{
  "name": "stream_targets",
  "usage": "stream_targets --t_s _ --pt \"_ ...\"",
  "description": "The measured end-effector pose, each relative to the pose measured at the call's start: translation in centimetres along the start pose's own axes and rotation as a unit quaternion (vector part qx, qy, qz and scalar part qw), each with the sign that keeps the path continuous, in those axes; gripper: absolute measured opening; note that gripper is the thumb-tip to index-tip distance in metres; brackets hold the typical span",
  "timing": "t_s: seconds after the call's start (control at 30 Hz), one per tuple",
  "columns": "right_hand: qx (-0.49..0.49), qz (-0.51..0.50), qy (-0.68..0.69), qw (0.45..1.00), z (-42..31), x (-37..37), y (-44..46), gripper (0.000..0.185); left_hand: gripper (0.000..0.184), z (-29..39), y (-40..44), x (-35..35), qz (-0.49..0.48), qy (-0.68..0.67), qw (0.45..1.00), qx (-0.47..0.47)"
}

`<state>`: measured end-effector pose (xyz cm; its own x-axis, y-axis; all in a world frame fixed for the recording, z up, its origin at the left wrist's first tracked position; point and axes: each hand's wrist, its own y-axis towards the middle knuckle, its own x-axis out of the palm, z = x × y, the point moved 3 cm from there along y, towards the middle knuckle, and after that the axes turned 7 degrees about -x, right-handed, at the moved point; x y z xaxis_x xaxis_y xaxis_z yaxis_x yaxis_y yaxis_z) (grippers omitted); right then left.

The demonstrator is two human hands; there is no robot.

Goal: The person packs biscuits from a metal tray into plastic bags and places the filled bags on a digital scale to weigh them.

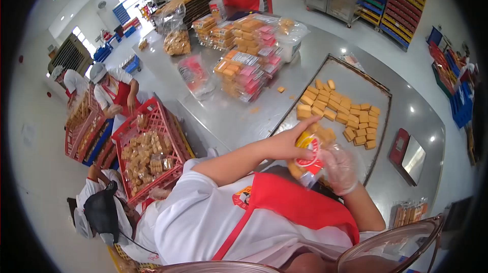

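Observation:
My bare left hand [291, 143] grips the upper side of a clear plastic bag [308, 152] with a red and yellow label. Biscuits show inside the bag. On its other side my right hand [339, 168], in a clear plastic glove, holds the bag with curled fingers. The bag is over the near edge of a dark-rimmed tray [384, 115]. Small golden rectangular biscuits [338, 105] lie on that tray, some in rows and some loose.
Packed biscuit bags [246, 64] are stacked at the table's far side, beside a white tub [290, 44]. A red-cased device [406, 156] lies right of the tray. A red crate [147, 151] stands left. Several co-workers are around, one across the table.

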<state>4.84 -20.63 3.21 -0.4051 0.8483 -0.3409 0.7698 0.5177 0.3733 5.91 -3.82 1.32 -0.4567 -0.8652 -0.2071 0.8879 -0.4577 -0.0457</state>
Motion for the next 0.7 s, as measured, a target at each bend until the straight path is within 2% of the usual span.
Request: stream_targets --t_s 0.07,0.17,0.2,0.23,0.33,0.4,0.43,0.47,0.5,0.57,0.63,0.7 --pt "0.023 -0.03 0.001 0.999 0.8 0.9 0.0 0.02 0.096 -2.1 -0.5 0.3 -0.066 -0.05 0.995 -0.046" --pt "0.036 -0.062 -0.029 0.997 1.0 1.4 0.1 0.021 0.097 -3.9 -1.3 0.6 -0.044 0.045 0.998 -0.003" --pt "0.042 -0.076 -0.042 0.995 0.3 1.2 0.3 0.019 0.095 -2.8 -1.6 0.7 -0.026 0.05 0.998 -0.031" --pt "0.049 -0.09 -0.054 0.993 -0.1 1.1 0.4 0.018 0.094 -2.4 -1.8 0.6 -0.021 -0.01 0.998 -0.051" --pt "-0.048 -0.069 0.051 0.995 -1.0 1.0 0.2 0.012 0.09 -0.8 -2.0 0.1 -0.017 -0.186 0.977 -0.105" --pt "-0.095 -0.02 0.055 0.994 -1.5 0.2 -0.2 0.013 0.092 -1.7 -1.5 -3.1 0.023 -0.019 0.999 -0.02" --pt "-0.119 0.003 0.058 0.991 -1.9 -0.3 -0.4 0.016 0.093 -1.1 -1.5 -5.6 0.085 0.09 0.992 -0.015" --pt "-0.082 0.009 0.056 0.995 -2.0 -1.3 -0.7 0.017 0.094 0.0 -1.5 -8.3 0.146 0.199 0.969 -0.01" --pt "-0.046 0.012 0.054 0.997 -1.9 -2.8 -1.3 0.019 0.094 2.5 -1.6 -10.4 0.217 0.269 0.937 -0.046" --pt "-0.012 0.029 0.079 0.996 -0.6 -5.2 -2.2 0.022 0.095 3.0 -1.2 -16.8 0.341 0.312 0.885 -0.051" --pt "-0.009 0.063 0.136 0.989 0.9 -6.9 -3.5 0.022 0.095 0.3 -0.4 -24.3 0.372 0.318 0.869 -0.07" --pt "0.019 0.074 0.15 0.986 1.7 -7.6 -4.4 0.021 0.095 -1.0 0.3 -28.2 0.364 0.376 0.841 -0.132"
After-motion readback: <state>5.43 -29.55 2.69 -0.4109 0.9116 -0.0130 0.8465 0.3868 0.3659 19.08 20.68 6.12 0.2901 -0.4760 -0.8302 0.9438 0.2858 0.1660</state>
